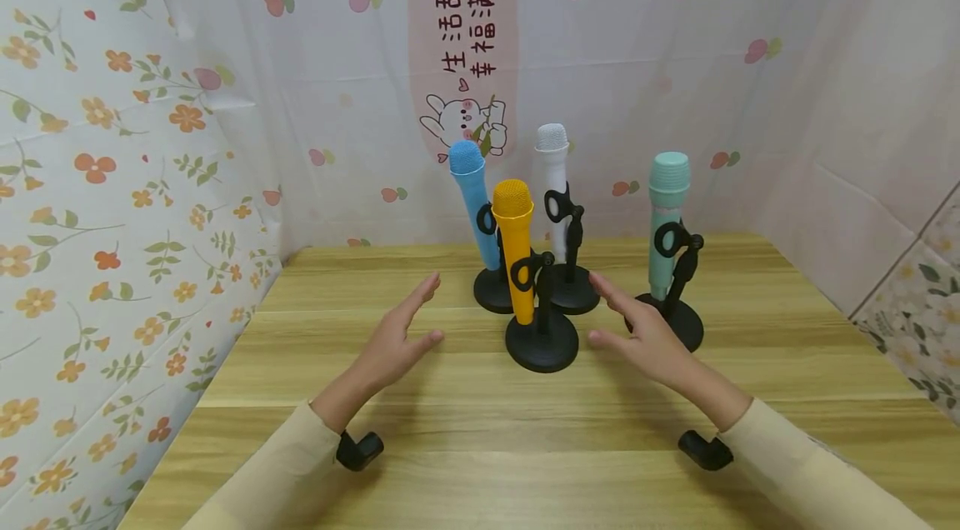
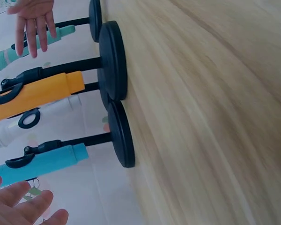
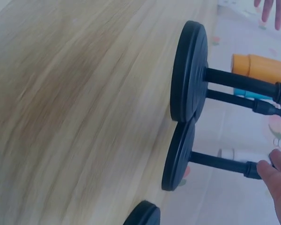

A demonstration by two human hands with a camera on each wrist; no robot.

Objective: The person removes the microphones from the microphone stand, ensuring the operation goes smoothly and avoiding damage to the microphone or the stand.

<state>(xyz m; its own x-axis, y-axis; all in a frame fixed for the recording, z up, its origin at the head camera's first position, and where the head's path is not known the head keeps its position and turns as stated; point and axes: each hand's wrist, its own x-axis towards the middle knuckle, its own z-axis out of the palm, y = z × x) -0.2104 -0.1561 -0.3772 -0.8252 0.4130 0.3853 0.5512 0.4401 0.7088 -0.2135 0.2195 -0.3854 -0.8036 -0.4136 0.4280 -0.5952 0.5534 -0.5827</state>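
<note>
Toy microphones on round black stands occupy the middle of the table. The orange microphone [image 1: 515, 255] is frontmost, its black base [image 1: 542, 351] between my two hands. Behind it lean a blue microphone [image 1: 475, 205] on the left and a white microphone [image 1: 553, 163] on the right. Farther right stands a mint green microphone [image 1: 666, 205]. My left hand [image 1: 397, 338] is held with fingers extended, left of the orange microphone and apart from it. My right hand [image 1: 645, 338] reaches in from the right, fingers straight, overlapping the green microphone's base [image 1: 686, 326] in the head view. Neither holds anything.
Under the stands is a wood-grain table [image 1: 480, 463]. A white patterned curtain [image 1: 337, 113] hangs behind its back edge, and a floral cloth [image 1: 112, 222] borders the left side. Each wrist carries a small black camera [image 1: 360, 451].
</note>
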